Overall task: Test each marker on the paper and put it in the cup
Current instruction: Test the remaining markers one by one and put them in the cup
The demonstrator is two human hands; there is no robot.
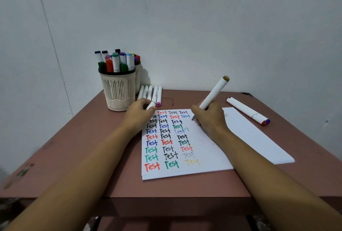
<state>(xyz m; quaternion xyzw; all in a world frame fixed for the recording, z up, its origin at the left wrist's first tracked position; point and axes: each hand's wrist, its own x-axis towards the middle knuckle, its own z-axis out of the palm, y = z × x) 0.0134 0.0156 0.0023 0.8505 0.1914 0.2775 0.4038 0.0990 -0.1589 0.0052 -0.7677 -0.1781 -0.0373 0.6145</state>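
Our right hand (209,117) grips a marker (212,94), tip on the paper (209,154); left hand (137,113) closes on a cap (151,105). Brown table (74,156), cup (118,90) at its back-left corner, bare grey wall (203,26).

Home desk (185,186) against bare wall (203,26)

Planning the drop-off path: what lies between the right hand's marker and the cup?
Head view: the left hand, a row of white markers and written paper lie between marker and cup.

cup (119,90): ribbed cream plastic | paper (207,149): matt white | table (185,184): matt reddish-brown, scuffed
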